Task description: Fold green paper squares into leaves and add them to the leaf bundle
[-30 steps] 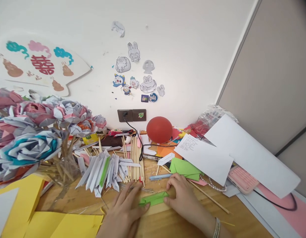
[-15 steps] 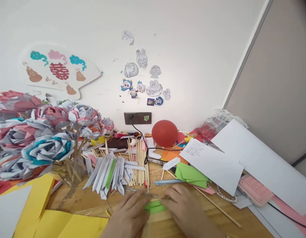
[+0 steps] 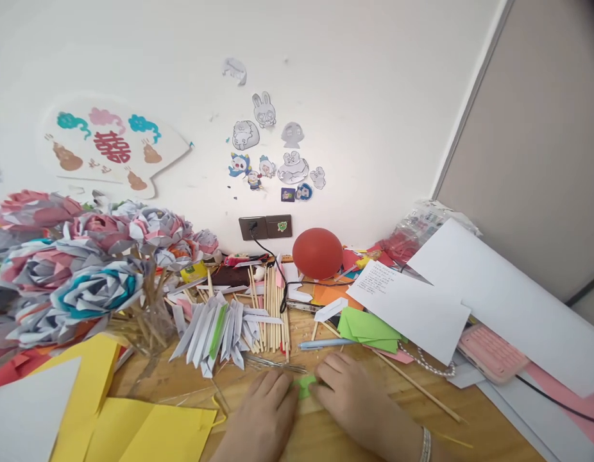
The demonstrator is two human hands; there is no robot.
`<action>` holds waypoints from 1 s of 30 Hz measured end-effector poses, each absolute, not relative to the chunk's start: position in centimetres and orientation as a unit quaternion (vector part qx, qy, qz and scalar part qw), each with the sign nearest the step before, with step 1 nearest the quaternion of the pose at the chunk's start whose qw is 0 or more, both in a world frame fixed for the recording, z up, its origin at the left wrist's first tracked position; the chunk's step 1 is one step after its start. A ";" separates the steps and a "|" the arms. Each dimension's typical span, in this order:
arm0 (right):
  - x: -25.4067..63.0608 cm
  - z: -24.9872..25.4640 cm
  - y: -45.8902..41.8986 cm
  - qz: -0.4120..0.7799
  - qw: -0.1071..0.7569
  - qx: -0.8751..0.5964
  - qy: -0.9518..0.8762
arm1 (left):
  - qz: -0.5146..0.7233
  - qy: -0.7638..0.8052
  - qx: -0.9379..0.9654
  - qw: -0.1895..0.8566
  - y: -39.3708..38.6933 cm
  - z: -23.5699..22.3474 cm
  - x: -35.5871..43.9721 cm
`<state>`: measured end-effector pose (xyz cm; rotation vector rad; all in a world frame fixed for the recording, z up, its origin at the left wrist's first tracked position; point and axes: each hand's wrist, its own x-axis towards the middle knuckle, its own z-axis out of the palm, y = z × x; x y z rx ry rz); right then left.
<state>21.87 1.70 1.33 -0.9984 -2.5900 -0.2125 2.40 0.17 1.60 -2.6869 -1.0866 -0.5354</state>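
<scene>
A small piece of green paper (image 3: pixel 305 386) shows between my two hands at the front of the wooden table. My left hand (image 3: pixel 267 407) has its fingers bent together over the paper's left end. My right hand (image 3: pixel 347 394) is closed at the right end, with the fingertips pressing there. Most of the paper is hidden under the fingers. Just beyond the hands lie thin wires (image 3: pixel 275 364) and a light blue pen (image 3: pixel 326 344). Folded white paper strips (image 3: pixel 208 337), with a green one among them, stand in a row farther left.
Paper flowers (image 3: pixel 97 289) crowd the left side, above yellow paper sheets (image 3: pixel 147 427). Wooden sticks (image 3: pixel 274 314) and a red balloon (image 3: pixel 317 253) are toward the wall. Green sheets (image 3: pixel 367 330), white paper (image 3: pixel 412 308) and a pink keyboard-like object (image 3: pixel 492 353) lie to the right.
My hands have closed in over the green paper, so less of it shows between them. The camera view has shifted slightly, and a bracelet now shows on my right wrist.
</scene>
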 end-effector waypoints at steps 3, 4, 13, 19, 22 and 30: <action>21.7 1.6 1.6 0.037 0.214 -0.410 -0.886 | -0.209 -0.398 -0.893 0.024 0.4 1.8 2.6; 21.6 1.7 1.6 0.071 0.225 -0.429 -0.872 | -0.220 -0.417 -0.882 -0.004 0.5 2.0 2.6; 21.0 2.4 1.1 0.182 0.285 -0.460 -0.821 | -0.264 -0.490 -0.815 -0.162 0.5 2.7 3.3; 20.5 2.0 1.3 0.188 0.266 -0.425 -0.844 | -0.244 -0.469 -0.809 -0.256 0.3 2.8 2.7; 20.4 1.8 1.2 0.202 0.265 -0.414 -0.847 | -0.239 -0.483 -0.797 -0.273 0.2 2.7 2.4; 20.7 2.2 1.2 0.234 0.239 -0.408 -0.849 | -0.221 -0.506 -0.764 -0.334 0.0 3.1 2.3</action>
